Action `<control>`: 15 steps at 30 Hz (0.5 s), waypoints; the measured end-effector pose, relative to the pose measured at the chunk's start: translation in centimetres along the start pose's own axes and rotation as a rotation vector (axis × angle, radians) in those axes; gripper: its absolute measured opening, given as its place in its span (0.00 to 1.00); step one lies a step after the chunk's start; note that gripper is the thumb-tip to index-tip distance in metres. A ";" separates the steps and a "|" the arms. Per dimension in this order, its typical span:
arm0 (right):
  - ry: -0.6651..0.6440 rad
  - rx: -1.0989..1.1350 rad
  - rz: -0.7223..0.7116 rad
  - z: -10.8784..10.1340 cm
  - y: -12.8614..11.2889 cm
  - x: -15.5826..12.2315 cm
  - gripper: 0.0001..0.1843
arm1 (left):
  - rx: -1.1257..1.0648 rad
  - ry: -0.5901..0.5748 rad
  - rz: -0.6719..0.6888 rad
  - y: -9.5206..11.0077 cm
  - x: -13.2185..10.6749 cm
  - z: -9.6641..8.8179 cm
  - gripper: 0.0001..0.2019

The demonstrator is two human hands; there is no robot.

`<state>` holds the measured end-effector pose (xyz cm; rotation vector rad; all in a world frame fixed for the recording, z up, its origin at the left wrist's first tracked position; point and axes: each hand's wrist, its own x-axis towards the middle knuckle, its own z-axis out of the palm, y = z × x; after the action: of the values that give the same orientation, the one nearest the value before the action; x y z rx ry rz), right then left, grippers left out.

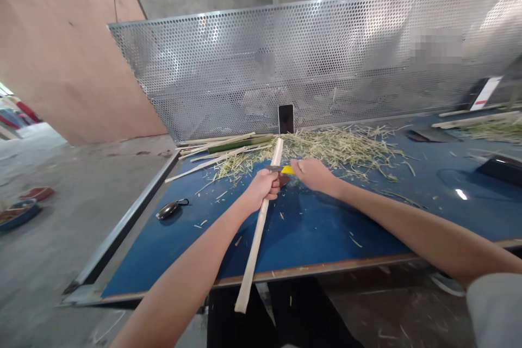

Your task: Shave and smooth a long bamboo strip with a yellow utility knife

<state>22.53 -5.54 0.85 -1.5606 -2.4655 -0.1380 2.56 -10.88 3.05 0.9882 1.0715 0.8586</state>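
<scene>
A long pale strip, apparently split bamboo, slants across the blue table; its near end sticks out past the front edge. My left hand is closed around the strip near its upper part. In my right hand is the yellow handle of a knife, whose dark blade lies across the strip just above my left fingers. The left thumb is close to the blade; whether it presses on it I cannot tell. A small reddish-brown piece shows beneath the knife, partly hidden.
Thin shavings pile up behind my hands. Green bamboo and pale strips lie at the back left. A phone leans against the perforated metal screen. A dark oval object with a loop sits left, a black box right.
</scene>
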 end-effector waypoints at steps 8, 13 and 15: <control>-0.040 -0.098 0.020 -0.1 0.3 0.0 0.36 | 0.021 0.002 0.025 -0.2 0.3 0.0 0.10; -0.016 -0.062 0.070 -0.2 0.1 -0.2 0.39 | 0.017 0.020 0.031 -0.2 0.2 0.0 0.11; -0.033 -0.056 0.075 0.0 0.0 -0.1 0.39 | 0.045 0.055 0.027 -0.3 0.3 0.1 0.11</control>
<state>22.56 -5.67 0.84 -1.6883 -2.4442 -0.1716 2.78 -10.75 2.73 1.0238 1.1302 0.8914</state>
